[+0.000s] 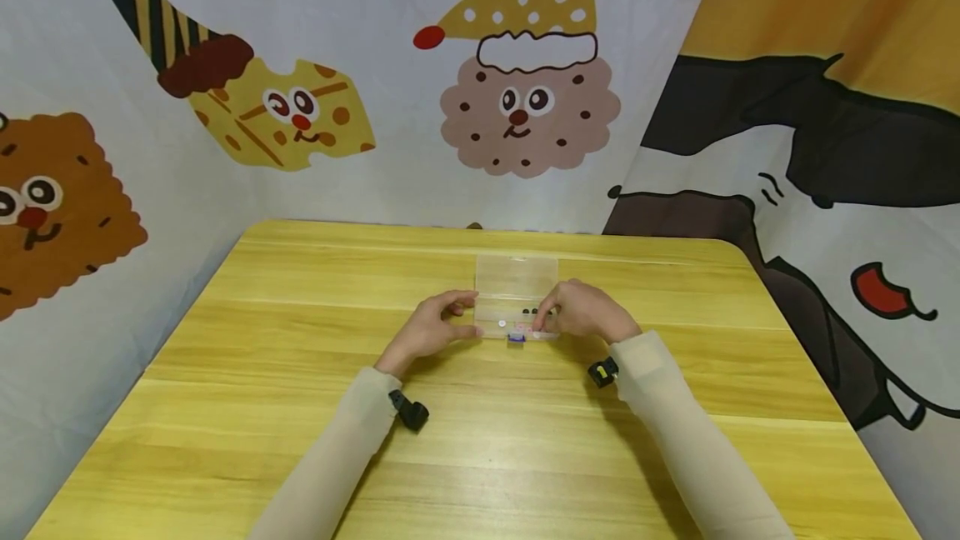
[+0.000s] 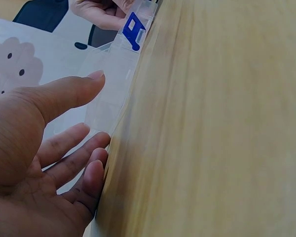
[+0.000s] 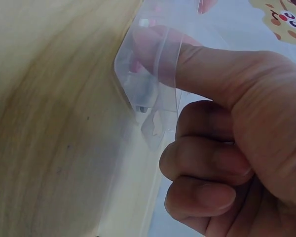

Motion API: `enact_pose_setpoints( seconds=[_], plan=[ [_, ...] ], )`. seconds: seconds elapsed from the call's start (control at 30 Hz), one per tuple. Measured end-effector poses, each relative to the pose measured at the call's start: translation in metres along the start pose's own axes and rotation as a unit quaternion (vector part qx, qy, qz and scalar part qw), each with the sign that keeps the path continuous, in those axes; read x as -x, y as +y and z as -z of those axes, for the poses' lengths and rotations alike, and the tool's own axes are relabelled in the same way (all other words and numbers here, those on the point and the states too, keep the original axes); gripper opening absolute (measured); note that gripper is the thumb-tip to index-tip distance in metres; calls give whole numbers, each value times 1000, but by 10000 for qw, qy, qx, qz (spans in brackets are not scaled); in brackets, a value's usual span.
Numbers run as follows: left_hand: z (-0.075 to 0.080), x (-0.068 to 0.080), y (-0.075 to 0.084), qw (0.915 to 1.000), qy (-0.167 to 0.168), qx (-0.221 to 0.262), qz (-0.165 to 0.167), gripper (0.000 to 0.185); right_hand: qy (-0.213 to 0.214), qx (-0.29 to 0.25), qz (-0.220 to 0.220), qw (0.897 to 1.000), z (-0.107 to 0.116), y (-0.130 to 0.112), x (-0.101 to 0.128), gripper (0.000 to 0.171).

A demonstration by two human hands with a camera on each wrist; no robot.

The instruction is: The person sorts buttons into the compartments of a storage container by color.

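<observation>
A clear plastic box lies near the far edge of the table, its clear lid folded back. Small black pieces, a white piece and pinkish pieces sit inside. On its front side is a blue latch. At the box's left end, my left hand rests with thumb and fingers apart. My right hand reaches into the right part. Through the clear wall its thumb shows beside something pink, with the other visible fingers curled. Whether it pinches a piece is hidden.
The wood-grain table extends around the box on all sides. Behind it hangs a printed cloth with cartoon biscuits and cheese. Small black cameras are strapped at both sleeve cuffs.
</observation>
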State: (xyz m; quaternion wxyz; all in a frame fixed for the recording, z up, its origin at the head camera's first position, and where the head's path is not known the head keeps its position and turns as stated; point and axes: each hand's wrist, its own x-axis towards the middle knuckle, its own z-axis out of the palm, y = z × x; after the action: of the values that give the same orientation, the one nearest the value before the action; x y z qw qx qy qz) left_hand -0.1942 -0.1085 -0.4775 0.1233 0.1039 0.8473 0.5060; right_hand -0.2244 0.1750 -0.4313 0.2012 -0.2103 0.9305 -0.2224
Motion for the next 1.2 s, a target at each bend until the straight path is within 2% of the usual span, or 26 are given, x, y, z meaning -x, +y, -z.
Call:
enact_pose_setpoints(
  seconds=[0.33, 0.7, 0.93, 1.2],
  plan=[
    [0, 0, -2, 10000, -22, 10, 16, 64, -8, -67, 172, 9998, -1, 0, -1, 20],
    [1, 1, -1, 10000, -31, 34, -15, 64, -147, 236, 329, 9991, 1, -1, -4, 19],
    [1, 1, -2, 9999, -54, 75, -67, 63, -358, -309, 484, 9977, 2, 3, -4, 20],
    [2, 2, -2, 9997, -118, 183, -69, 63, -411, -546, 840, 9941, 2, 8, -5, 18]
  ],
)
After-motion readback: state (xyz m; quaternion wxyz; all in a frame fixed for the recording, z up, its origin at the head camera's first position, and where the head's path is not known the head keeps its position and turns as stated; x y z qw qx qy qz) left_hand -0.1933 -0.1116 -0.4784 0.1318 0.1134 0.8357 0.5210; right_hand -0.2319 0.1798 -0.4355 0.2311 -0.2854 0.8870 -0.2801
